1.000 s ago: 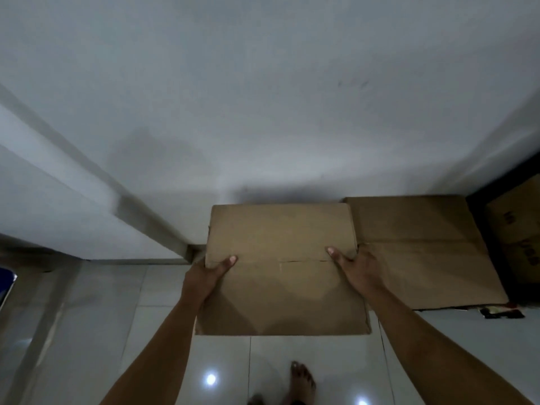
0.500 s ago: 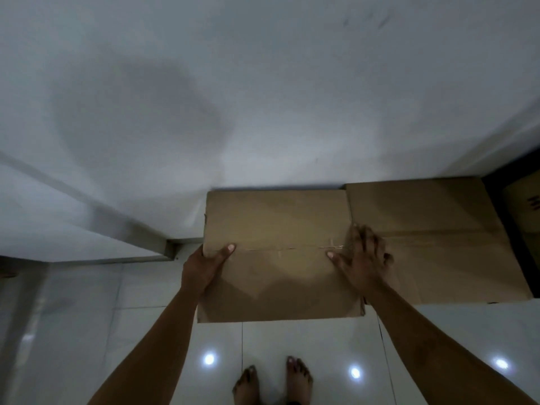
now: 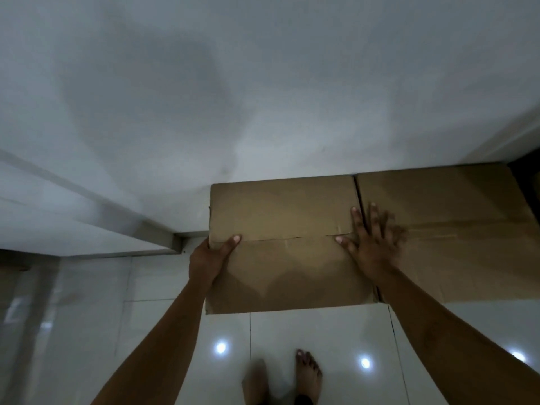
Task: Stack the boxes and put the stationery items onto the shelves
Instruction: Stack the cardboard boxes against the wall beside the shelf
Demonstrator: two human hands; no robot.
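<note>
1. The cardboard box [image 3: 287, 247] sits against the wall [image 3: 263, 97], its right side touching a second box [image 3: 444, 229].
2. The left hand [image 3: 209, 257] grips the box's left edge, thumb curled over the top by the flap seam.
3. The right hand [image 3: 372, 244] lies flat with fingers spread, pressing where the two boxes meet; it clamps nothing.
4. To do this step well, I judge the box wants squaring: push evenly from the left until both front edges align.
5. Keep the flaps pressed closed so the top stays level for stacking.
6. Bare feet [image 3: 308, 375] stand close below on the tiled floor [image 3: 146, 302]; mind them.
</note>
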